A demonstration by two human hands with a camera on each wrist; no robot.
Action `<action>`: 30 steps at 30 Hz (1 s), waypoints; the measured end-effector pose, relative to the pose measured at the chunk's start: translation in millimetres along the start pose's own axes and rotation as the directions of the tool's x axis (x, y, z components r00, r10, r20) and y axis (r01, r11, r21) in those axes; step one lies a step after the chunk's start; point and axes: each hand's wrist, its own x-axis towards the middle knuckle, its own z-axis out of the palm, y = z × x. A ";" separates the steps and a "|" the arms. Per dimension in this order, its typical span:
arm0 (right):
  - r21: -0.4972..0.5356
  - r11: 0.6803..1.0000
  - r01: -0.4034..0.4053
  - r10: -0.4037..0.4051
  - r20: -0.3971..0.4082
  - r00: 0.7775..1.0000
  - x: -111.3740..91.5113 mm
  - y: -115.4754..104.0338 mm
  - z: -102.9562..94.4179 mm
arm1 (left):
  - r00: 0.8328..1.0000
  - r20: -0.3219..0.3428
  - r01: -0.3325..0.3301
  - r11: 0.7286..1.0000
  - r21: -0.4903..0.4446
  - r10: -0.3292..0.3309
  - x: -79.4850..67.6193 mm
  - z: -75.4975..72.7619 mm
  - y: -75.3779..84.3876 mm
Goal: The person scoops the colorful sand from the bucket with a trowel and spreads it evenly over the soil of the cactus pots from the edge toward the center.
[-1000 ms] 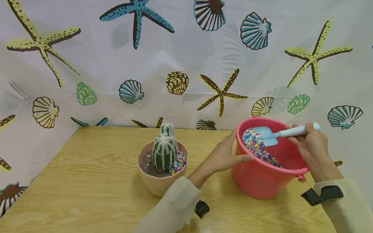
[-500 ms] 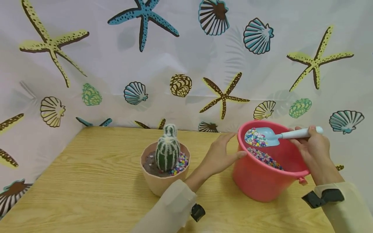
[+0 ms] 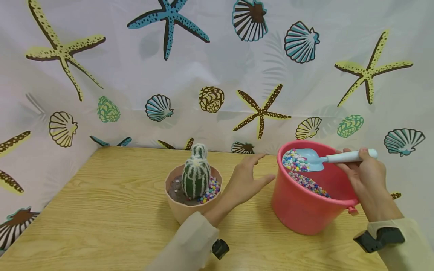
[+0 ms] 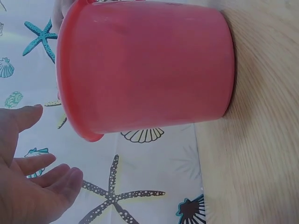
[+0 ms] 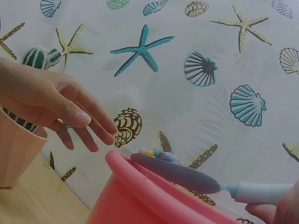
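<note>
My right hand grips the white handle of a light blue trowel, seen edge-on in the right wrist view. Multicoloured pebbles fill the front of its blade, which is held over the mouth of a pink bucket. More such pebbles lie inside the bucket. Just left of the bucket, my left hand is in the air with fingers apart and nothing in it. In the left wrist view its fingers stand off from the bucket's rim.
Behind my left forearm stands a peach flowerpot with a cactus. Brown soil covers its left side, and coloured pebbles its right. The wooden table meets a shell-and-starfish cloth at the back.
My left hand has let go of the bucket's rim and moved left. The loaded trowel has risen a little off the pebbles in the bucket.
</note>
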 end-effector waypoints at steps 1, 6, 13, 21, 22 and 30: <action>0.003 1.000 -0.002 0.002 0.000 1.000 -1.1 0.4 1.4 | 1.000 -0.002 -0.007 1.000 -0.001 0.007 -1.2 -1.8 -0.5; 0.002 1.000 0.010 -0.010 0.004 1.000 -7.0 1.5 10.2 | 1.000 0.004 -0.014 1.000 0.021 0.014 -7.2 -8.5 -2.8; 0.007 1.000 0.013 -0.013 0.011 1.000 -12.1 5.7 16.8 | 1.000 -0.004 -0.001 0.998 0.065 0.001 -16.3 -16.1 -2.6; 0.050 0.999 -0.011 0.009 0.029 1.000 -16.7 13.5 19.0 | 0.999 0.022 0.042 0.998 0.053 -0.044 -26.6 -24.2 -0.7; 0.051 0.999 -0.013 0.012 0.029 1.000 -17.0 14.3 19.3 | 0.998 0.026 0.047 0.997 0.055 -0.048 -27.9 -24.8 -0.5; -0.003 1.000 -0.022 0.022 0.011 1.000 -22.4 22.7 28.5 | 0.999 0.029 0.042 0.995 0.086 -0.044 -40.2 -32.6 1.2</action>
